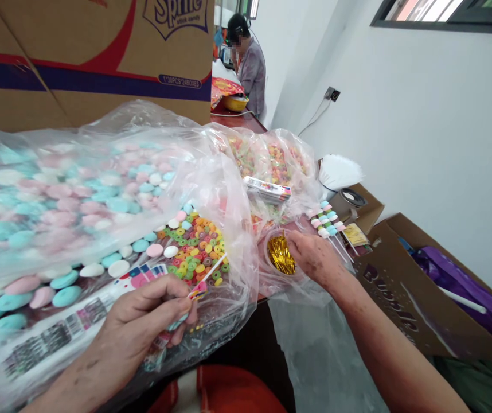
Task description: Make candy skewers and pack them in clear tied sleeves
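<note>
My left hand (155, 315) is closed around a bagged candy stick (196, 291), its clear wrapper gathered at the fingertips. The white stick (215, 269) points up and right out of the gathered end; blue candy shows between the fingers. At the right rim of a round clear tub, my right hand (312, 255) has its fingers drawn together. Gold twist ties (281, 256) fill that tub. The fingertips are partly hidden, so whether a tie is between them cannot be made out. Finished candy skewers (325, 219) lie just beyond the right hand.
Pink, blue and white candies (65, 201) fill a large plastic bag at left, beside ring candies (198, 246). Printed wrappers (65, 324) lie in front. A cardboard carton (91, 69) stands behind. Another open box (394, 287) is at right; a person (252, 69) works farther back.
</note>
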{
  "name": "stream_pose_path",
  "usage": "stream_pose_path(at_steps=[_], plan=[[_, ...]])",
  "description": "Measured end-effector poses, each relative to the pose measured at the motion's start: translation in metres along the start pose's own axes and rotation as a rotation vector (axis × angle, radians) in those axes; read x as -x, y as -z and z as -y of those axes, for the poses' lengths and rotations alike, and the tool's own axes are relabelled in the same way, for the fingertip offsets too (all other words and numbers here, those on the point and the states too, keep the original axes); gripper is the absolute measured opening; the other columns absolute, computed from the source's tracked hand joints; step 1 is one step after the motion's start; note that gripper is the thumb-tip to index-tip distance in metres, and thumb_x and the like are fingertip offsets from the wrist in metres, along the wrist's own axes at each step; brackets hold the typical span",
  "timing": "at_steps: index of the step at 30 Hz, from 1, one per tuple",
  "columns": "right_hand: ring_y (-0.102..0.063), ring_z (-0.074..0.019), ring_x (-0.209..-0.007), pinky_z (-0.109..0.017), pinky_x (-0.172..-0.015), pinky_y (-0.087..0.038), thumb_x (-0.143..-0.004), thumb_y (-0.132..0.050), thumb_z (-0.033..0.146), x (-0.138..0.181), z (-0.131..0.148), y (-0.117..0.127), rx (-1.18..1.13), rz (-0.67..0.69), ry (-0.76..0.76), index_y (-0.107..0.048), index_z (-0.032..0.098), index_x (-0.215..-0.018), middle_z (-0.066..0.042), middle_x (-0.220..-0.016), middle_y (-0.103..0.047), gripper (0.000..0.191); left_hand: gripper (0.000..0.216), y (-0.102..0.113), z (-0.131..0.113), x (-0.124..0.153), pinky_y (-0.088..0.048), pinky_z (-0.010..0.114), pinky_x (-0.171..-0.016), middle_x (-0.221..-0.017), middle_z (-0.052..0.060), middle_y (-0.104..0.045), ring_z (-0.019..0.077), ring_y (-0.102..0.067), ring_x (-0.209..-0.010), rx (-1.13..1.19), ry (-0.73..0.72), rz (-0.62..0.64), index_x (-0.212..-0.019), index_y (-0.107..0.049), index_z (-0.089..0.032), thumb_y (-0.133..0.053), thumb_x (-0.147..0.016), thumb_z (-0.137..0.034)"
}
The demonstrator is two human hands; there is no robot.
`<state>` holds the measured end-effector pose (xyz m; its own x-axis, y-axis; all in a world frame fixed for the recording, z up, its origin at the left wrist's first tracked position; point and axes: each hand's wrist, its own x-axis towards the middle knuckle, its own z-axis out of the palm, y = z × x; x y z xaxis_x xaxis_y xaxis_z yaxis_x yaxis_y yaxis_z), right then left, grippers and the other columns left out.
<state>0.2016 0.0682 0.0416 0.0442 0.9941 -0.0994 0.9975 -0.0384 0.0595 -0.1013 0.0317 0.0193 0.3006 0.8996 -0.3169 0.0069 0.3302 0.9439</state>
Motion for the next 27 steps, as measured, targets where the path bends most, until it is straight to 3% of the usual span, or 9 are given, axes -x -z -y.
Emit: stream_pose_path(at_steps=[2,4,8,10,13,17,23,25,27], plan=[[-0.063,-0.0192,-0.077,-0.027,-0.061,-0.033,-0.092,-0.041,0.019,0.002,-0.002,-0.001,-0.023,-0.048,-0.016,-0.064,0.019,-0.097,-0.008,-0.088,-0.072,0.024,0.021,0.001,0.001,0.000,-0.036,0.018,-0.046,-0.064,-0.002,-0.067,0.0088,-0.052,-0.048,0.026,-0.008,0.020,-0.067,-0.065,-0.019,-0.069,-0.080,-0.035],[-0.061,-0.0173,-0.074,-0.026,-0.063,-0.036,-0.091,-0.042,0.020,0.005,0.002,-0.002,-0.188,-0.140,-0.005,-0.063,0.018,-0.091,-0.006,-0.084,-0.069,0.021,0.019,-0.001,0.001,-0.001,-0.034,0.018,-0.044,-0.064,-0.003,-0.067,0.0080,-0.052,-0.046,0.063,-0.024,0.020,-0.068,-0.064,-0.019,-0.068,-0.081,-0.033],[-0.055,-0.0127,-0.065,-0.022,-0.061,-0.041,-0.087,-0.049,0.028,0.013,0.043,-0.007,-0.946,-0.310,0.102,-0.061,0.020,-0.080,0.001,-0.072,-0.062,0.017,0.018,-0.011,0.000,-0.003,-0.030,0.017,-0.041,-0.065,-0.001,-0.068,0.0080,-0.053,-0.044,0.124,-0.048,0.060,-0.069,-0.060,-0.018,-0.065,-0.081,-0.030],[-0.053,-0.0113,-0.062,-0.021,-0.058,-0.041,-0.085,-0.053,0.029,0.018,0.074,-0.010,-1.187,-0.251,0.157,-0.062,0.020,-0.077,0.003,-0.068,-0.060,0.015,0.016,-0.017,0.000,-0.004,-0.033,0.018,-0.041,-0.065,0.000,-0.068,0.0087,-0.053,-0.044,0.162,-0.053,0.082,-0.070,-0.059,-0.018,-0.064,-0.081,-0.029],[-0.053,-0.0099,-0.061,-0.020,-0.058,-0.041,-0.082,-0.056,0.027,0.023,0.116,-0.015,-1.358,-0.098,0.224,-0.062,0.019,-0.076,0.004,-0.066,-0.060,0.012,0.016,-0.023,-0.002,-0.004,-0.036,0.019,-0.041,-0.063,0.000,-0.067,0.0087,-0.052,-0.042,0.244,-0.056,0.066,-0.070,-0.056,-0.018,-0.064,-0.080,-0.028],[-0.054,-0.0089,-0.057,-0.019,-0.058,-0.043,-0.080,-0.054,0.020,0.028,0.138,-0.016,-1.451,0.039,0.297,-0.062,0.019,-0.073,0.006,-0.059,-0.060,0.011,0.018,-0.022,-0.004,-0.001,-0.035,0.018,-0.040,-0.060,-0.001,-0.064,0.0084,-0.051,-0.040,0.318,-0.032,-0.028,-0.072,-0.051,-0.018,-0.065,-0.077,-0.027],[-0.057,-0.0086,-0.057,-0.020,-0.061,-0.045,-0.086,-0.051,0.019,0.030,0.141,-0.017,-1.418,0.138,0.374,-0.056,0.018,-0.064,0.005,-0.060,-0.061,0.022,0.020,-0.017,0.000,0.001,-0.033,0.016,-0.039,-0.056,-0.005,-0.062,0.0076,-0.049,-0.038,0.324,-0.065,-0.178,-0.080,-0.050,-0.019,-0.068,-0.076,-0.029],[-0.056,-0.0094,-0.059,-0.021,-0.061,-0.043,-0.087,-0.051,0.018,0.029,0.142,-0.022,-1.262,0.041,0.424,-0.056,0.018,-0.066,0.004,-0.063,-0.061,0.022,0.019,-0.016,0.002,-0.001,-0.036,0.016,-0.040,-0.055,-0.005,-0.061,0.0071,-0.050,-0.039,0.263,-0.089,-0.196,-0.074,-0.052,-0.018,-0.067,-0.077,-0.029],[-0.054,-0.0123,-0.065,-0.024,-0.063,-0.043,-0.088,-0.049,0.015,0.028,0.141,-0.028,-0.976,-0.208,0.538,-0.058,0.018,-0.069,0.001,-0.065,-0.059,0.021,0.019,-0.013,0.004,-0.003,-0.039,0.017,-0.040,-0.056,-0.005,-0.062,0.0075,-0.052,-0.041,0.196,-0.098,-0.201,-0.070,-0.052,-0.018,-0.066,-0.077,-0.030]])
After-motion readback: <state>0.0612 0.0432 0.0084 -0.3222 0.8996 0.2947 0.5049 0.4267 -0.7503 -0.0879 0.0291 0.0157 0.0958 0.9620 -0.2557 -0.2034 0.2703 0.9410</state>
